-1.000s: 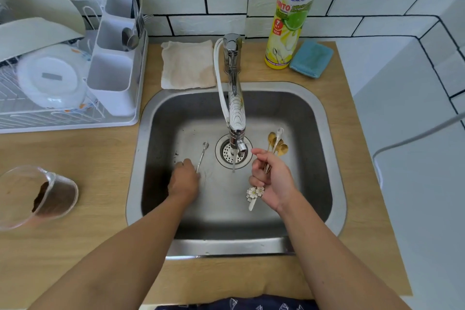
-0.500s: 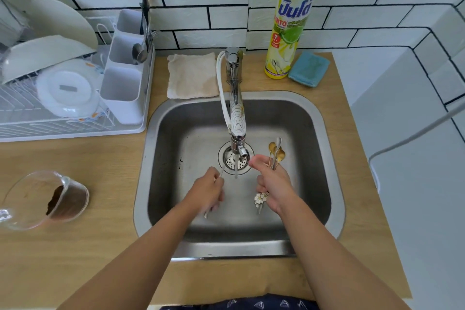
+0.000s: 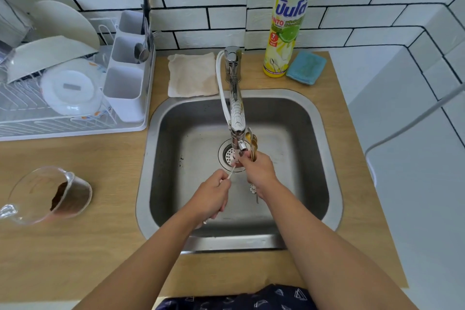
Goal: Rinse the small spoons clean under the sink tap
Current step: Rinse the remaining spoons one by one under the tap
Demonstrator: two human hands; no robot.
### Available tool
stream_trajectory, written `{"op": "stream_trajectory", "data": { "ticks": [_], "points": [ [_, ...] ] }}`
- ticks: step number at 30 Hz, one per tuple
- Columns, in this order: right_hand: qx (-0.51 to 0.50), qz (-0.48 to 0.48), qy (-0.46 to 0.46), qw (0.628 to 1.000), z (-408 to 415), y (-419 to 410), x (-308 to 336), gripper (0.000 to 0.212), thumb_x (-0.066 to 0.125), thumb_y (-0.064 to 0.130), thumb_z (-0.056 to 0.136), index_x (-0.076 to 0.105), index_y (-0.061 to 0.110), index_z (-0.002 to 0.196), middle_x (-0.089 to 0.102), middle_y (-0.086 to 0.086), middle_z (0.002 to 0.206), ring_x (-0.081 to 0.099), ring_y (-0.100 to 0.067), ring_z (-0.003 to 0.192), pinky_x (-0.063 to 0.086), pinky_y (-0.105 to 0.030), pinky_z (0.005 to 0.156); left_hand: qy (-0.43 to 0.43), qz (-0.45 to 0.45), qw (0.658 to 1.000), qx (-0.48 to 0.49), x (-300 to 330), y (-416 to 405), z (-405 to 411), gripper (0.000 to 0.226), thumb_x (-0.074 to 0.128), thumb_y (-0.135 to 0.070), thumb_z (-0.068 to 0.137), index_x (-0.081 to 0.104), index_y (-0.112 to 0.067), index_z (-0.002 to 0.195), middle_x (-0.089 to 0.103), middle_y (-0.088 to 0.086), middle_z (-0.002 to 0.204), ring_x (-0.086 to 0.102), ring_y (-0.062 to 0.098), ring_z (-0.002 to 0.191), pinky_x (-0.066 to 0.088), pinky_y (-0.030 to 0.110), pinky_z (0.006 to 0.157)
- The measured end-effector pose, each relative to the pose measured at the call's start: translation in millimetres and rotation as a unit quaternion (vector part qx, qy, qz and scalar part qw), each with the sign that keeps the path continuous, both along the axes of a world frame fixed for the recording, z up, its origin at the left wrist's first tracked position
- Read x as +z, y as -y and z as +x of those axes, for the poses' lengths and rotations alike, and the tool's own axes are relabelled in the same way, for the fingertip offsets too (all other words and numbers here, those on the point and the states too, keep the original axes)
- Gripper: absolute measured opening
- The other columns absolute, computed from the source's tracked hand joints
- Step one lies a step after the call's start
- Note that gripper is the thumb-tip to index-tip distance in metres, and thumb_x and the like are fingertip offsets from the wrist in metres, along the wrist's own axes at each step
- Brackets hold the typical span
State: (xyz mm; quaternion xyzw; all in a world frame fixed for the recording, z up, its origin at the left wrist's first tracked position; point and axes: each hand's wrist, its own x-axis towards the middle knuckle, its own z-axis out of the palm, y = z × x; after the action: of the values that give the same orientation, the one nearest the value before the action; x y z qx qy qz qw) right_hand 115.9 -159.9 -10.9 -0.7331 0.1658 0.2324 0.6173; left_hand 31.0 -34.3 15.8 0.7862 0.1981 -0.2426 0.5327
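Steel sink tap (image 3: 237, 118) is the landmark: the left hand (image 3: 214, 195) pinches one small spoon (image 3: 231, 173), its long axis slanting up toward the spout, while the right hand (image 3: 259, 171), nearer the spout, grips a bunch of gold spoons (image 3: 252, 142).

The sink (image 3: 324, 148) is set into the countertop (image 3: 75, 246), with the tap (image 3: 235, 98) rising at its back rim and reaching forward over the drain (image 3: 227, 155). Behind the sink, left of the tap, lies a folded cloth (image 3: 192, 74); right of the tap stands a dish soap bottle (image 3: 286, 25), with a sponge (image 3: 305, 68) just beside it. The dish rack (image 3: 50, 118) sits left of the sink, holding plates (image 3: 63, 33) and a cutlery holder (image 3: 125, 83). Nearer, on the counter's left, a measuring jug (image 3: 47, 194) lies tipped on its side, apparently. Over the drain, the left hand (image 3: 212, 195) holds one small spoon (image 3: 231, 173), and the right hand (image 3: 259, 171) holds a bundle of spoons (image 3: 253, 142) just right of the spout.
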Motion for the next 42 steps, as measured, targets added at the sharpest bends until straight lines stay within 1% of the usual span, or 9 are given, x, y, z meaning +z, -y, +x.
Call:
{"op": "stream_trajectory", "data": {
  "ticks": [5,10,16,18,23,26,35,39,42],
  "points": [
    [0.033,0.047,-0.019,0.998,-9.8,0.4,-2.1,0.024,0.083,0.03,0.086,0.06,0.027,0.082,0.058,0.02,0.057,0.045,0.001,0.046,0.037,-0.019,0.048,-0.003,-0.012,1.0,-0.008,2.6,-0.1,0.0,0.018,0.035,-0.032,0.104,0.048,-0.02,0.102,0.052,0.002,0.053,0.036,0.007,0.036,0.03,0.022,0.036],
    [-0.036,0.013,0.006,0.999,-3.2,-2.0,1.5,0.017,0.068,0.027,0.096,0.069,0.023,0.08,0.078,0.006,0.073,0.047,0.005,0.038,0.036,-0.022,0.053,-0.02,-0.07,0.997,0.011,6.2,-0.9,-0.2,0.02,0.037,-0.029,0.103,0.049,-0.013,0.103,0.046,-0.001,0.048,0.03,0.009,0.036,0.023,0.022,0.036],
    [0.049,0.048,-0.02,0.997,-13.3,-1.2,-2.7,0.016,0.08,0.034,0.086,0.073,0.02,0.09,0.059,0.019,0.059,0.043,-0.001,0.046,0.036,-0.018,0.047,-0.033,-0.101,0.994,0.023,6.0,-10.2,-1.8,0.021,0.041,-0.033,0.103,0.046,-0.013,0.106,0.048,0.002,0.051,0.027,0.012,0.036,0.021,0.022,0.037],
    [0.033,0.035,-0.022,0.999,-8.7,0.4,-0.6,0.011,0.077,0.034,0.088,0.074,0.025,0.083,0.069,0.023,0.063,0.047,0.002,0.045,0.037,-0.018,0.049,-0.026,-0.089,0.995,-0.023,6.8,-11.3,-6.1,0.02,0.047,-0.041,0.102,0.048,-0.022,0.106,0.058,0.005,0.056,0.03,0.013,0.036,0.025,0.022,0.035],
    [0.044,0.116,-0.07,0.99,-5.1,3.3,0.6,0.027,0.06,0.042,0.103,0.074,0.019,0.103,0.081,0.003,0.093,0.028,-0.008,0.042,0.029,-0.022,0.041,-0.037,-0.094,0.995,-0.013,8.7,-21.7,-2.9,0.019,0.045,-0.047,0.104,0.055,-0.032,0.109,0.075,0.009,0.081,0.031,0.014,0.037,0.027,0.024,0.038],
    [0.07,0.161,-0.058,0.983,-10.4,6.8,-0.2,0.013,0.075,0.039,0.093,0.08,0.028,0.095,0.072,-0.008,0.092,0.032,-0.007,0.046,0.031,-0.022,0.042,-0.03,-0.09,0.995,-0.019,6.9,-25.6,-3.8,0.024,0.041,-0.049,0.104,0.058,-0.034,0.112,0.074,0.008,0.08,0.031,0.014,0.036,0.027,0.022,0.037],
    [0.03,0.109,-0.053,0.992,-6.8,6.3,-5.9,0.023,0.059,0.036,0.104,0.075,0.02,0.103,0.082,0.004,0.096,0.03,-0.004,0.038,0.029,-0.02,0.038,0.081,0.177,0.973,-0.123,-4.1,-23.1,-4.7,0.021,0.042,-0.045,0.105,0.051,-0.031,0.118,0.064,0.003,0.066,0.054,0.013,0.055,0.043,0.032,0.054],
    [0.078,0.142,-0.037,0.986,-10.8,10.9,-4.2,0.02,0.071,0.034,0.096,0.078,0.025,0.112,0.065,0.014,0.071,0.031,-0.006,0.046,0.03,-0.023,0.043,0.069,0.131,0.983,-0.106,-1.2,-23.9,-7.0,0.026,0.039,-0.049,0.104,0.042,-0.039,0.128,0.064,0.005,0.073,0.056,0.01,0.054,0.048,0.029,0.053],
    [0.085,0.159,-0.045,0.983,-12.3,13.9,-1.0,0.042,0.082,0.033,0.087,0.068,0.029,0.127,0.069,0.007,0.082,0.041,-0.002,0.048,0.033,-0.023,0.046,0.035,0.013,0.997,-0.061,2.9,-28.5,-11.6,0.015,0.04,-0.055,0.102,0.047,-0.054,0.115,0.054,0.003,0.069,0.039,0.007,0.038,0.039,0.023,0.038]
  ]
}}
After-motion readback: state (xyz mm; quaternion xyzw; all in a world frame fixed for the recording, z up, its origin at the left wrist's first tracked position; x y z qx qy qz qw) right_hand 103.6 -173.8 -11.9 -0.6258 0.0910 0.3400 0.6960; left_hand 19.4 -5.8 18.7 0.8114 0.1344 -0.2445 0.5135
